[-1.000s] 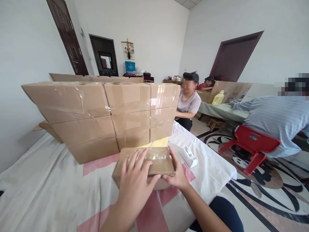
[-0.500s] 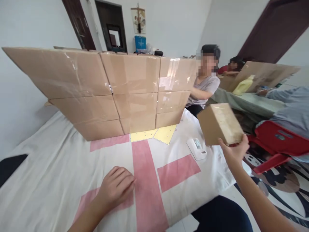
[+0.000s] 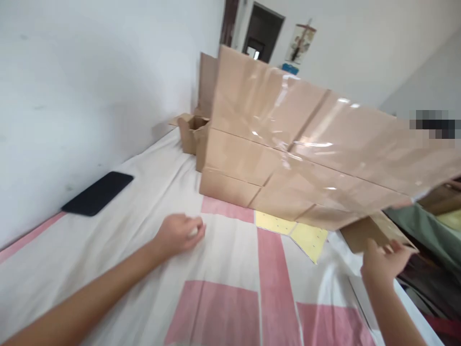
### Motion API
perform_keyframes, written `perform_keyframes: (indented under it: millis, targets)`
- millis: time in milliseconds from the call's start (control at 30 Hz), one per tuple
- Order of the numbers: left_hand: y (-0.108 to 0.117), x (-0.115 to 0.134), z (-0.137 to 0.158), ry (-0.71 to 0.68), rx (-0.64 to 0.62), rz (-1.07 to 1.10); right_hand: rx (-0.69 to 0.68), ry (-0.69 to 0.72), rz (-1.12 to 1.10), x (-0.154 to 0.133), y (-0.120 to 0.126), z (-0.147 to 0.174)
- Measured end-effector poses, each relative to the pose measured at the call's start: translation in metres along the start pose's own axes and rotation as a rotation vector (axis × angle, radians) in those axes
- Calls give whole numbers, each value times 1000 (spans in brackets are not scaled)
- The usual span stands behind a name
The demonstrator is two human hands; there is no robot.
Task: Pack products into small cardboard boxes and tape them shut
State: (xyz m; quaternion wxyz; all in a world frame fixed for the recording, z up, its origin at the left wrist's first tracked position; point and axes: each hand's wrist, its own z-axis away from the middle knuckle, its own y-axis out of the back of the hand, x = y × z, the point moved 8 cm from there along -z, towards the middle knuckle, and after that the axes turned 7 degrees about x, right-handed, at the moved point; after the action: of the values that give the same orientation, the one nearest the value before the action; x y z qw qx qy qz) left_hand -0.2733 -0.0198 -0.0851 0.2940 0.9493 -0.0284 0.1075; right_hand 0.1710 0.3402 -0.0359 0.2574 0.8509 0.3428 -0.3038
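My right hand (image 3: 383, 262) grips the near end of a small cardboard box (image 3: 360, 234), low at the right beside the end of the taped cardboard partition (image 3: 284, 154). Part of the box is hidden behind my fingers. My left hand (image 3: 180, 234) is closed above the bedspread (image 3: 151, 278), and a pale spot shows between its fingers, too blurred to name. Two yellow sheets (image 3: 275, 223) stick out from under the foot of the partition, between my hands.
A black flat pad (image 3: 99, 193) lies by the wall at the left. Open cardboard boxes (image 3: 189, 137) stand behind the partition's left end. Another person's dark hair (image 3: 437, 124) shows at the far right, near a green cloth (image 3: 414, 230).
My view has swung left. The box in my right hand has come down and in toward the partition. My left hand has lifted and its fingers have curled into a fist.
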Motion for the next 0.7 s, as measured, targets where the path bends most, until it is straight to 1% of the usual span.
perform_keyframes:
  millis: [33,67,100,133,167,200,233,267,300,333,367,400,433,467,533,567,600,633,700]
  targets:
    - [-1,-48,-11,194,21,-1,-21,-2,-16,-17,-14,25]
    - [-4,-98,-19,430,52,13,-63,8,-46,-38,-31,54]
    - [-10,-143,-27,626,83,28,-175,34,-115,-66,-54,87]
    - [-19,-181,-35,763,90,43,-303,109,-168,-101,-77,122]
    - [-31,-213,-44,868,94,60,-411,204,-242,-143,-96,159]
    - [-42,-241,-53,962,124,73,-533,293,-325,-186,-114,196]
    - [-54,-263,-63,1013,151,80,-657,383,-427,-232,-130,234]
    - [-67,-280,-74,1031,164,90,-782,449,-533,-275,-145,271]
    - [-78,-294,-83,1053,184,106,-884,481,-620,-313,-160,303]
    - [-90,-306,-90,1075,198,137,-976,485,-688,-346,-178,332]
    - [-101,-317,-95,1095,207,183,-1041,434,-730,-371,-202,356]
    - [-111,-326,-99,1112,218,235,-1102,363,-760,-391,-229,377]
    - [-120,-335,-101,1120,229,284,-1130,275,-774,-403,-261,394]
    - [-126,-343,-102,1113,242,324,-1122,171,-762,-409,-295,405]
    - [-132,-357,-101,1071,276,349,-1046,-4,-633,-403,-361,419]
    - [-133,-363,-100,1046,290,341,-982,-57,-552,-395,-389,421]
    - [-134,-368,-99,1025,300,327,-914,-82,-497,-388,-410,422]
    - [-135,-371,-98,1010,305,307,-840,-104,-451,-380,-426,421]
    - [-137,-373,-96,995,301,258,-711,-125,-415,-369,-443,416]
